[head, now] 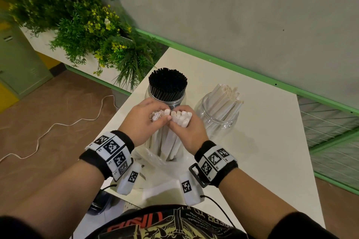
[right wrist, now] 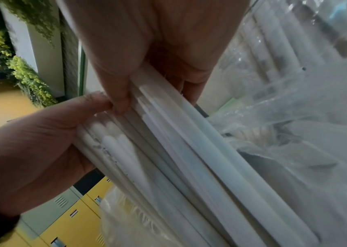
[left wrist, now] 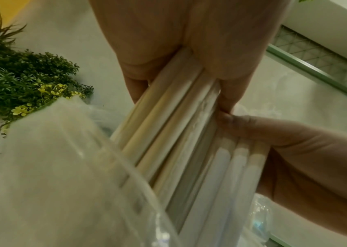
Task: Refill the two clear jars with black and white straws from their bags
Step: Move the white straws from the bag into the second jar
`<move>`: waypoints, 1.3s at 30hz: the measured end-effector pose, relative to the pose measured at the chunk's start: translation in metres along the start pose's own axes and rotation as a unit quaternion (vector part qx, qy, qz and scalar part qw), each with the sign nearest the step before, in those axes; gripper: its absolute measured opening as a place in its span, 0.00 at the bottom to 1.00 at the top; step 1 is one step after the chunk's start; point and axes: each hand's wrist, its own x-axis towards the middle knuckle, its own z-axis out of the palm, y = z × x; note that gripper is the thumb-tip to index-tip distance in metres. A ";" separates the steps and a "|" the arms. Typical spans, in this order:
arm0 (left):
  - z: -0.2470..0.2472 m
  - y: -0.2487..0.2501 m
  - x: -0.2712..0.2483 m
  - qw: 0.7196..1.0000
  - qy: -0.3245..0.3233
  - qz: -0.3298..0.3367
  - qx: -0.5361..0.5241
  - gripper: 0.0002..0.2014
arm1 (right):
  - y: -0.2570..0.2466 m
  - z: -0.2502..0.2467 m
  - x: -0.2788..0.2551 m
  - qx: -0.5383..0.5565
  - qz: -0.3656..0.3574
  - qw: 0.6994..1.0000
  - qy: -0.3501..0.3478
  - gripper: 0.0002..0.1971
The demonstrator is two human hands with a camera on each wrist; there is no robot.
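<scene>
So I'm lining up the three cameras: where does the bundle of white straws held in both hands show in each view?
Head: white straw bundle at centre, between left hand and right hand, before the jars.
Left wrist: bundle runs diagonally through the middle.
Right wrist: bundle runs diagonally from centre to lower right.
Shared landmark: the clear plastic bag under the bundle.

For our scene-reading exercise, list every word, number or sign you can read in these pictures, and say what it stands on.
On the shirt: printed lettering, upside down and partly cut off, too unclear to quote.
On the wrist bands: black-and-white square code markers, no words; the tiny marks beside them are too small to read.
Nothing else shows readable text.
</scene>
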 end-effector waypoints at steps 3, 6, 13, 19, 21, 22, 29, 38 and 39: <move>0.000 -0.002 0.001 1.000 -0.005 0.005 0.019 0.17 | 0.000 -0.007 -0.006 -0.015 -0.049 0.998 0.034 0.22; 0.000 -0.001 0.000 0.999 -0.008 0.016 0.030 0.19 | -0.001 -0.013 -0.009 -0.027 -0.081 0.995 0.050 0.27; 0.007 0.001 0.002 0.999 -0.008 0.006 0.037 0.22 | -0.001 -0.016 -0.005 0.017 -0.058 0.997 0.043 0.18; 0.008 0.003 0.003 0.999 -0.005 -0.003 0.041 0.21 | -0.004 -0.021 -0.002 0.034 -0.029 0.999 0.020 0.14; 0.007 0.003 0.004 0.999 -0.006 -0.007 0.037 0.17 | -0.014 -0.030 0.002 0.047 -0.044 0.998 0.016 0.14; 0.006 0.003 0.006 0.999 -0.010 -0.008 0.039 0.15 | -0.022 -0.037 0.004 0.055 -0.055 0.997 0.013 0.14; 0.000 -0.005 0.014 0.997 -0.032 -0.023 0.066 0.25 | -0.086 -0.107 0.026 0.122 -0.114 0.983 0.071 0.12; 0.002 -0.003 0.011 0.998 -0.026 -0.012 0.059 0.19 | -0.113 -0.161 0.034 0.116 -0.204 0.946 0.221 0.15; 0.002 -0.003 0.011 0.998 -0.025 -0.012 0.058 0.20 | -0.106 -0.162 0.033 0.115 -0.196 0.946 0.230 0.15</move>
